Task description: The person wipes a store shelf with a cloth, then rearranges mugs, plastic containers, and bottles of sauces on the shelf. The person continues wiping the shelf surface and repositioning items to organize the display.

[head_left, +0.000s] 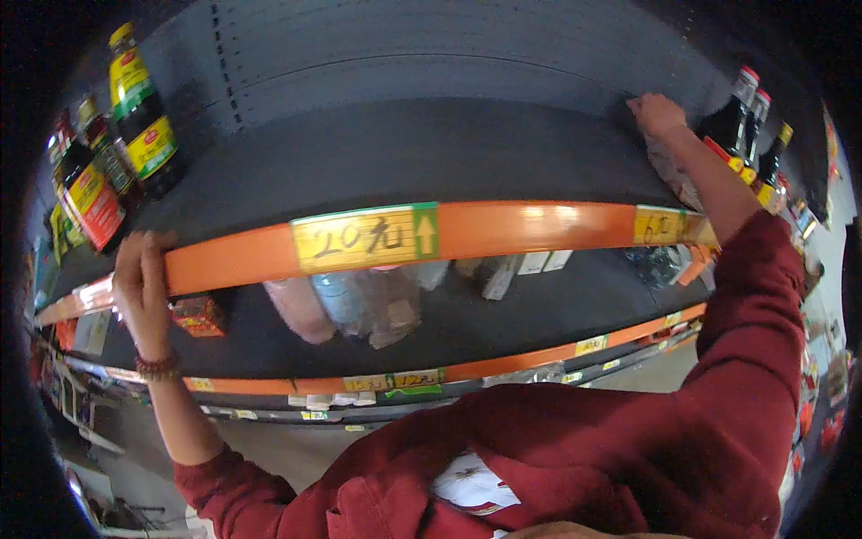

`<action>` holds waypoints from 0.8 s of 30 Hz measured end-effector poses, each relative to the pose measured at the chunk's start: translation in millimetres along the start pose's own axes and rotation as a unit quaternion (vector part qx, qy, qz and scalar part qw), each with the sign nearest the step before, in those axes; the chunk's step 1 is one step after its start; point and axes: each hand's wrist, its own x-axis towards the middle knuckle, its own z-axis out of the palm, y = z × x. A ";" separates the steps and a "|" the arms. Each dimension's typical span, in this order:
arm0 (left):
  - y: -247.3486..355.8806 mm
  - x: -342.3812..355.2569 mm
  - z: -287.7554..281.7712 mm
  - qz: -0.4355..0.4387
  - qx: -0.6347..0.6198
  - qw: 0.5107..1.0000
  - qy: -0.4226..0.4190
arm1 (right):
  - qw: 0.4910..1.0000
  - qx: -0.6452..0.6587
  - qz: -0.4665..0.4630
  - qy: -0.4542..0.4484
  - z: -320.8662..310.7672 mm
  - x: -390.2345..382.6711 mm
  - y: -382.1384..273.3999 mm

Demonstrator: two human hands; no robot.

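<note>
My left hand (142, 274) is curled over the front edge of the upper shelf at the left, at the end of its orange price strip (233, 260). Far to the right, my right hand (660, 115) reaches to the back of the dark shelf board (404, 148), its fingers closed in a fist. Below that wrist a crumpled greyish thing (666, 166) shows, partly behind the forearm; whether it is a cloth or a bag I cannot tell. What the right fingers hold is hidden.
Dark sauce bottles (144, 117) with yellow labels stand at the left end. More red-capped bottles (743, 103) stand beside my right forearm. On the shelf below lie bagged goods (341, 301) and a small red packet (199, 316). A perforated grey panel (431, 54) closes the back.
</note>
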 end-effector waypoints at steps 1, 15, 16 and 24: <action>-2.5 0.3 -2.8 -0.012 0.008 0.999 -0.029 | 1.000 0.016 0.001 0.018 -18.6 -3.9 -18.1; 32.3 8.7 -7.6 -0.017 0.083 0.996 -0.010 | 0.750 0.365 -0.530 -0.152 -178.9 -88.3 -416.3; 33.0 10.1 -4.6 -0.020 0.080 0.997 -0.013 | 0.733 0.323 -0.575 -0.170 -175.1 -91.7 -428.6; 22.3 6.3 -3.5 -0.031 0.013 0.999 -0.007 | 0.638 0.223 -0.735 -0.055 -116.0 -93.1 -345.5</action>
